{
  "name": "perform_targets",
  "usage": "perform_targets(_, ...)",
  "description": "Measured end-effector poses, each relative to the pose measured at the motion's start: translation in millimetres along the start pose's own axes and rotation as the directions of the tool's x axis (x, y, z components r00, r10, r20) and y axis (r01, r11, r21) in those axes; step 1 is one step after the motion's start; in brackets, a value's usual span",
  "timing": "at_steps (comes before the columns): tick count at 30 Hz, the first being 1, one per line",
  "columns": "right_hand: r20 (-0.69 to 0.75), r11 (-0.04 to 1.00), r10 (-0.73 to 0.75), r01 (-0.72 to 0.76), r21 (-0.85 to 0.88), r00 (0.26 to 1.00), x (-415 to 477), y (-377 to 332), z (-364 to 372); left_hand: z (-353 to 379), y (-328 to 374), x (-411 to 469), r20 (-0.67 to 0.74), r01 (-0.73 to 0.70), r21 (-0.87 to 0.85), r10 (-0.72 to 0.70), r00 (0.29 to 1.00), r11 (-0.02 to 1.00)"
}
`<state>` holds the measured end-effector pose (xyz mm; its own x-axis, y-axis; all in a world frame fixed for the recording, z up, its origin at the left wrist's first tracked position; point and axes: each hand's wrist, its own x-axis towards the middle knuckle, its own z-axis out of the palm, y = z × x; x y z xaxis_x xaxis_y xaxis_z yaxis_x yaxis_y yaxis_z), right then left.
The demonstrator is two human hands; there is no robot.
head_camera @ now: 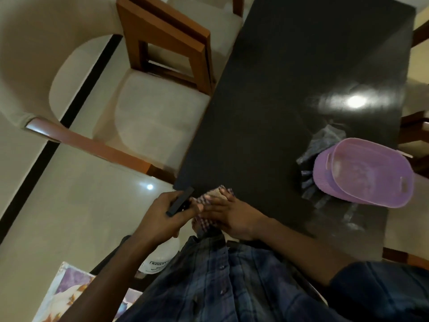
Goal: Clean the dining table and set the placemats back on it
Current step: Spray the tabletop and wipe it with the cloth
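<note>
The dark dining table point(290, 94) fills the right half of the head view. At its near corner my right hand point(234, 217) grips a small checked cloth point(207, 198) bunched between the fingers. My left hand point(162, 217) is closed on a slim black object point(180, 202), touching the cloth from the left. Below my left forearm a white bottle point(160, 256) with a printed label shows, partly hidden. A patterned sheet point(69, 291), maybe a placemat, lies at the lower left.
A purple plastic basket point(364, 173) sits on the table's right side on top of a dark grey cloth point(322, 145). A wooden chair with a cream seat point(157, 117) stands against the table's left edge. More chair parts point(415, 131) show at the right.
</note>
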<state>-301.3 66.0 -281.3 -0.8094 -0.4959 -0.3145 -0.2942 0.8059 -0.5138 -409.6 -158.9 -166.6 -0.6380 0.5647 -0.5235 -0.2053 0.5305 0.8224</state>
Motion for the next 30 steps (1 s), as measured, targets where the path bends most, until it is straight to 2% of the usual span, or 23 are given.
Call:
perform_targets(2, -0.024, 0.970, 0.140, -0.132, 0.202, 0.990, -26.2, -4.9, -6.4, 8.8, 12.6, 3.9, 0.008, -0.032, 0.002, 0.032, 0.999, 0.999)
perform_targets(3, -0.065, 0.924, 0.233, -0.200, 0.327, 0.970, -41.7, -7.6, -10.4, 15.7, 20.2, 6.6, 0.008, -0.043, 0.001, 0.043, 0.999, 0.999)
perform_targets(4, -0.098, 0.847, 0.340, -0.259, 0.464, 0.935, -56.8, -11.2, -14.5, 22.7, 27.1, 9.2, 0.004, -0.054, -0.001, 0.054, 0.999, 0.999)
perform_targets(6, -0.106, 0.585, 0.556, -0.298, 0.754, 0.825, -89.3, -16.3, -24.9, 39.7, 40.9, 15.9, -0.012, -0.070, -0.019, 0.070, 0.997, 0.997)
perform_targets(8, -0.079, 0.251, 0.740, -0.165, 0.954, 0.668, -123.0, -17.3, -41.3, 57.8, 56.5, 23.3, -0.022, -0.093, -0.048, 0.092, 0.996, 0.995)
perform_targets(10, 0.005, -0.041, 0.860, 0.059, 0.997, 0.510, -162.7, -11.7, -61.2, 81.2, 77.9, 30.6, -0.023, -0.142, -0.056, 0.141, 0.990, 0.988)
perform_targets(11, 0.058, -0.149, 0.885, 0.163, 0.975, 0.462, -182.9, -7.5, -72.0, 93.5, 90.8, 34.1, -0.022, -0.177, -0.051, 0.176, 0.984, 0.983)
perform_targets(12, 0.086, -0.214, 0.899, 0.258, 0.942, 0.430, -201.3, -3.1, -82.2, 104.6, 104.2, 36.3, -0.019, -0.217, -0.042, 0.217, 0.976, 0.975)
perform_targets(14, 0.074, -0.246, 0.917, 0.410, 0.878, 0.393, -243.7, 10.9, -103.4, 134.2, 135.5, 41.4, 0.016, -0.321, -0.025, 0.321, 0.947, 0.947)
perform_targets(16, 0.042, -0.210, 0.930, 0.437, 0.875, 0.365, -280.5, 30.1, -120.6, 166.8, 166.1, 46.5, 0.055, -0.415, -0.057, 0.418, 0.907, 0.908)
perform_targets(17, 0.036, -0.181, 0.939, 0.405, 0.896, 0.341, -292.0, 41.4, -127.5, 180.4, 179.2, 49.8, 0.056, -0.448, -0.080, 0.453, 0.890, 0.890)
perform_targets(21, 0.078, -0.119, 0.985, 0.271, 0.955, 0.156, -317.8, 94.9, -138.2, 245.5, 225.3, 72.2, 0.069, -0.548, -0.105, 0.556, 0.828, 0.830)
perform_targets(23, 0.109, -0.132, 0.987, 0.198, 0.971, 0.121, -317.2, 117.6, -139.4, 273.8, 239.8, 86.1, 0.076, -0.576, -0.105, 0.584, 0.808, 0.811)
perform_targets(25, 0.164, -0.184, 0.978, 0.156, 0.971, 0.133, -314.6, 136.5, -140.6, 300.6, 247.8, 102.4, 0.077, -0.589, -0.092, 0.596, 0.800, 0.803)
perform_targets(28, 0.269, -0.302, 0.938, 0.134, 0.944, 0.219, -306.4, 163.8, -135.8, 330.7, 245.8, 128.0, 0.092, -0.576, -0.076, 0.581, 0.809, 0.814)
perform_targets(30, 0.335, -0.373, 0.911, 0.133, 0.918, 0.243, -300.0, 179.4, -129.8, 343.0, 237.2, 142.5, 0.113, -0.550, -0.078, 0.555, 0.824, 0.832)
